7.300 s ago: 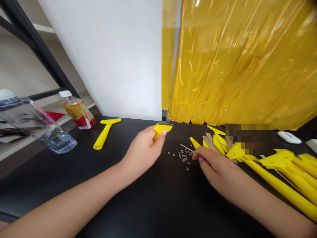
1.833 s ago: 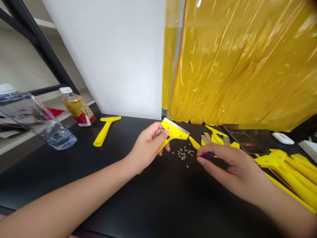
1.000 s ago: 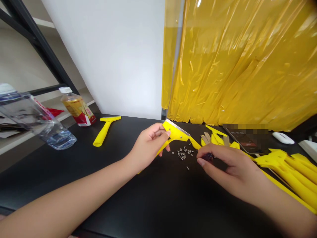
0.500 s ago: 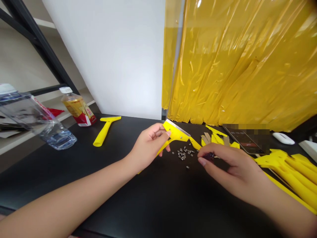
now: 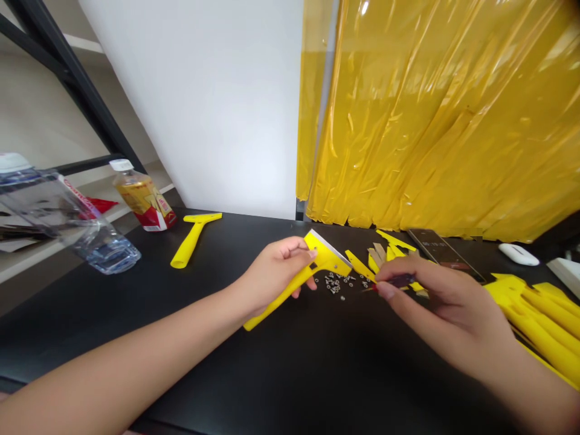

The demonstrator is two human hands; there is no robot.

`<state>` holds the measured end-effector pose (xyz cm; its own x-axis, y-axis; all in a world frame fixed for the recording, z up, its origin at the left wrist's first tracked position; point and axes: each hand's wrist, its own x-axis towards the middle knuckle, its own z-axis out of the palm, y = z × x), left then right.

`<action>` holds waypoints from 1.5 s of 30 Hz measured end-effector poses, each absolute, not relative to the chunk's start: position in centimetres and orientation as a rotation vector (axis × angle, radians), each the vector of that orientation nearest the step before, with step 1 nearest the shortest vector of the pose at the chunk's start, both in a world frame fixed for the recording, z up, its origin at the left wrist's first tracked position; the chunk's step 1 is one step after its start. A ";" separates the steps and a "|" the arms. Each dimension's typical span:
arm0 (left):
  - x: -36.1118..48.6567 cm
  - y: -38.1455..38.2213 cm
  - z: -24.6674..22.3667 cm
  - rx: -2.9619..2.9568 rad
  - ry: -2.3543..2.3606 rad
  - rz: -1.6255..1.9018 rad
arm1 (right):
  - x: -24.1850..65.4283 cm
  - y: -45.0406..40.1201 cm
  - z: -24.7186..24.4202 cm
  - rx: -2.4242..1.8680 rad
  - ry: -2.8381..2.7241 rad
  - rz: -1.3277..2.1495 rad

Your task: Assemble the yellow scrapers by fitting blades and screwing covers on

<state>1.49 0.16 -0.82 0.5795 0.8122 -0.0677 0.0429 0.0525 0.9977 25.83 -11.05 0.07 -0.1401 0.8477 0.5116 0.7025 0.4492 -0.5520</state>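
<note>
My left hand (image 5: 272, 275) is closed on a yellow scraper (image 5: 328, 257) with a metal blade along its far edge, its handle slanting down towards me. One screw shows in the scraper's head. In my right hand (image 5: 453, 308), thumb and fingers pinch a small screwdriver (image 5: 401, 280) with a dark handle, its thin tip pointing left, apart from the scraper. Small screws and nuts (image 5: 334, 284) lie loose on the black table between the hands. Beside them is a flat yellow strip (image 5: 359, 266), partly behind my right fingertips.
Another yellow scraper (image 5: 193, 238) lies on the left, by a drink bottle (image 5: 144, 196) and a large clear bottle (image 5: 106, 244). More yellow handles (image 5: 539, 314) are piled at right. A phone (image 5: 444, 254) and a white case (image 5: 519, 254) lie behind. Yellow film (image 5: 430, 121) hangs at the back.
The scraper has tipped and lowered slightly in my left hand, showing more of its handle. My right hand has shifted right, and the screwdriver's shaft now shows.
</note>
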 end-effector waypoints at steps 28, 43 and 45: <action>1.7 0.0 -2.5 1.066 0.751 0.245 | 25.2 -11.5 0.4 -1.297 -1.751 0.058; 1.7 -0.1 -2.3 1.086 0.737 0.228 | 24.9 -11.5 0.5 -1.316 -1.742 0.063; 1.7 -0.1 -2.4 1.093 0.729 0.218 | 25.0 -11.4 0.5 -1.302 -1.757 0.051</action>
